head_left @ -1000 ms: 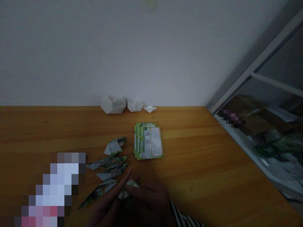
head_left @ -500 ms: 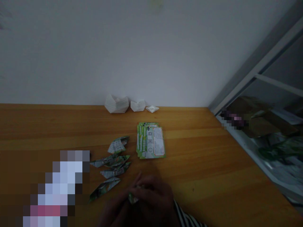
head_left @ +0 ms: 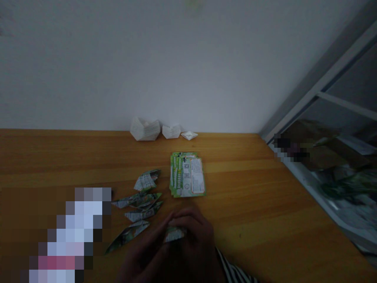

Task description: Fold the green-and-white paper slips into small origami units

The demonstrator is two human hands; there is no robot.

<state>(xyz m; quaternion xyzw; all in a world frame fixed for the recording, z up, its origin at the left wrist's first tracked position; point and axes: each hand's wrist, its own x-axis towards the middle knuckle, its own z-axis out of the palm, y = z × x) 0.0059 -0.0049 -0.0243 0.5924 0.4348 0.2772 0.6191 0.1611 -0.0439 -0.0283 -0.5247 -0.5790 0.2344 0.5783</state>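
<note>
Between my two hands at the front of the table is a small piece of folded printed paper, green and white. My left hand grips it from the left, and the fingers of my right hand curl over its top and right side. Part of the paper is hidden by my fingers. Left of my hands lie several folded paper boats made of the same green printed paper. Just beyond my hands rests a stack of green printed leaflets.
Three white paper boats, among them a large one, stand along the grey wall. The wooden table ends at the right by a white-framed shelf holding cardboard and green items. A blurred patch covers the lower left.
The folded paper has turned between my hands and shows more of its printed side. My right fingers have risen slightly and arch over it.
</note>
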